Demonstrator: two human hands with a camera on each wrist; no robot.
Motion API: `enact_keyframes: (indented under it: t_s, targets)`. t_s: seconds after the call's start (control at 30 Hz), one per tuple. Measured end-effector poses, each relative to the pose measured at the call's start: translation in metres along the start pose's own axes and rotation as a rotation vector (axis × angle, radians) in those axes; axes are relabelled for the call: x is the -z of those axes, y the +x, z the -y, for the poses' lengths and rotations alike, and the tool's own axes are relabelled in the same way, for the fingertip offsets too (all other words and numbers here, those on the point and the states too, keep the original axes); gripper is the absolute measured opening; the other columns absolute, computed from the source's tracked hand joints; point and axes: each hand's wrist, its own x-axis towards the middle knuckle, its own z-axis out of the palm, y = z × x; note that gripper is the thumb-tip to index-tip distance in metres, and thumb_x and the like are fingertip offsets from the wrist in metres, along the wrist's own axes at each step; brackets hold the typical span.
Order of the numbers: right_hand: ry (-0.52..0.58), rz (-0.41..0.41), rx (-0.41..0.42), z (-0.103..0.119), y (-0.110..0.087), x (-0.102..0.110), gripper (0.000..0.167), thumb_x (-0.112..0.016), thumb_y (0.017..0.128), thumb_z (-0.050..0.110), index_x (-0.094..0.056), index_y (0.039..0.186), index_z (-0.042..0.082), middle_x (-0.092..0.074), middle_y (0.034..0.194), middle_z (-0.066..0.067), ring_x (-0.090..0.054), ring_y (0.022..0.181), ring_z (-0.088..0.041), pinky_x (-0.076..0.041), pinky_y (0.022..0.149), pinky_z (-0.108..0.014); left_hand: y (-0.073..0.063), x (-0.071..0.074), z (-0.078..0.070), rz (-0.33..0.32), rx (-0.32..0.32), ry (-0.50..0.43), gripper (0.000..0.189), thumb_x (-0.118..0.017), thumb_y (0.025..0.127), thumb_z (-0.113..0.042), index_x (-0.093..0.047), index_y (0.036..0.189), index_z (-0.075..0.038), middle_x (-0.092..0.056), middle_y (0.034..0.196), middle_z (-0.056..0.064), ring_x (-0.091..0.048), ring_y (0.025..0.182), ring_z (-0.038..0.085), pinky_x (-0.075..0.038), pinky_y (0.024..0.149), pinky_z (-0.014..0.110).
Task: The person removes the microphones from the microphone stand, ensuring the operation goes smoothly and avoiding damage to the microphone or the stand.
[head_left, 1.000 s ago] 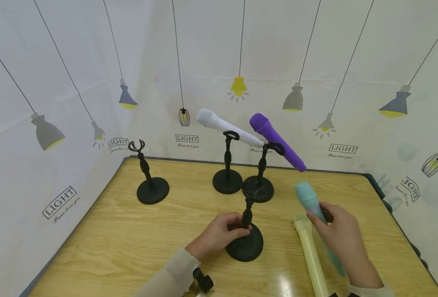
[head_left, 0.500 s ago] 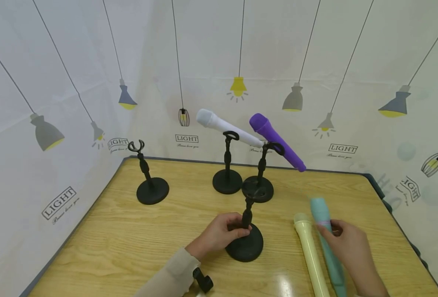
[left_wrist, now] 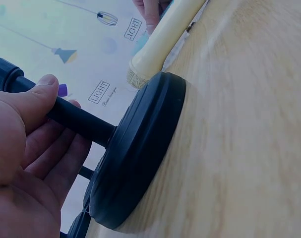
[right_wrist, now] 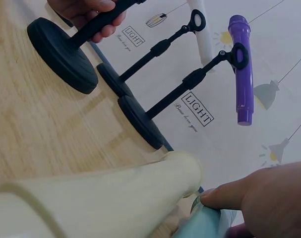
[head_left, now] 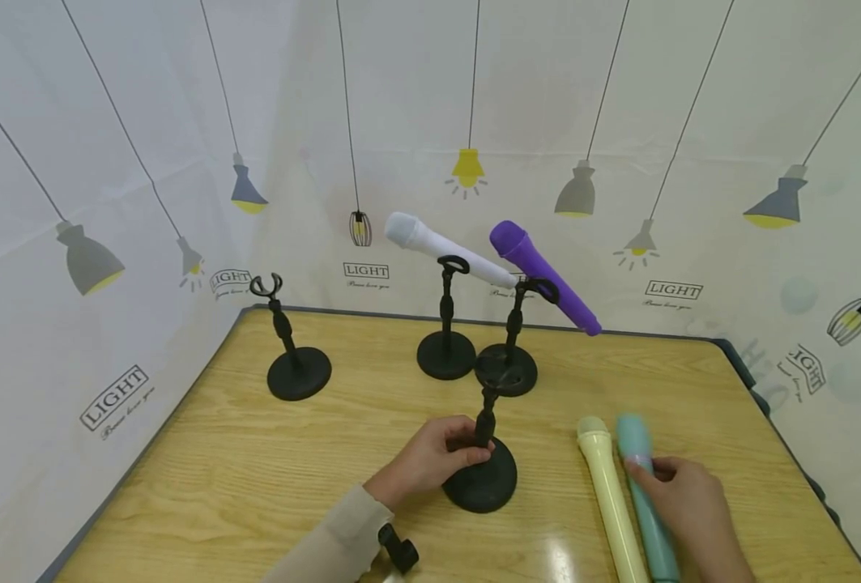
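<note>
My left hand [head_left: 424, 460] grips the post of a black desktop microphone stand [head_left: 490, 486] near the front middle of the table. In the left wrist view the thumb and fingers wrap the post [left_wrist: 86, 119] above its round base. On the right, my right hand [head_left: 692, 500] holds a teal microphone [head_left: 654, 534] by its upper part, thumb on one side. That microphone lies along the tabletop beside a pale yellow microphone [head_left: 611, 506], both heads pointing away from me. The right wrist view shows the thumb [right_wrist: 229, 195] against the teal body; the other fingers are mostly hidden.
Behind, a white microphone [head_left: 459, 255] and a purple microphone [head_left: 550, 279] rest tilted in two black stands. Another stand [head_left: 299, 374] with a bare clip is at the back left. A printed sheet [head_left: 415, 97] backs the wooden table [head_left: 255, 478].
My right hand has lowered the teal microphone toward me onto the table, alongside the yellow one. The left hand and its stand have stayed put.
</note>
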Motion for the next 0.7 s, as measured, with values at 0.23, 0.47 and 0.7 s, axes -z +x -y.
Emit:
enact_keyframes:
  t_s: [0.23, 0.47, 0.7]
  targets:
    - [-0.001, 0.000, -0.005, -0.0026, 0.0018, -0.0069, 0.078, -0.064, 0.105, 0.056, -0.064, 0.132, -0.018, -0.073, 0.122, -0.035, -0.072, 0.094, -0.032, -0.057, 0.070, -0.039, 0.0006, 0.0016, 0.0017, 0.004, -0.010, 0.010, 0.016, -0.075, 0.103, -0.017, -0.078, 0.118, -0.011, -0.081, 0.118, 0.008, -0.074, 0.109, 0.006, -0.059, 0.096, 0.021]
    - [-0.011, 0.013, -0.006, -0.0017, 0.0025, -0.0100, 0.081, -0.057, 0.108, 0.059, -0.063, 0.134, -0.018, -0.071, 0.124, -0.036, -0.073, 0.098, -0.036, -0.061, 0.078, -0.049, 0.0010, 0.0018, 0.0011, 0.009, -0.010, 0.007, 0.018, -0.075, 0.104, -0.018, -0.077, 0.119, -0.009, -0.081, 0.118, 0.010, -0.074, 0.109, 0.006, -0.058, 0.095, 0.021]
    - [-0.005, 0.003, 0.008, -0.0035, 0.0008, -0.0104, 0.084, -0.045, 0.112, 0.060, -0.061, 0.137, -0.019, -0.071, 0.125, -0.036, -0.073, 0.102, -0.042, -0.062, 0.082, -0.053, 0.0007, 0.0009, 0.0006, 0.007, 0.000, 0.002, 0.017, -0.075, 0.104, -0.017, -0.078, 0.118, -0.009, -0.080, 0.118, 0.010, -0.073, 0.105, 0.004, -0.058, 0.093, 0.020]
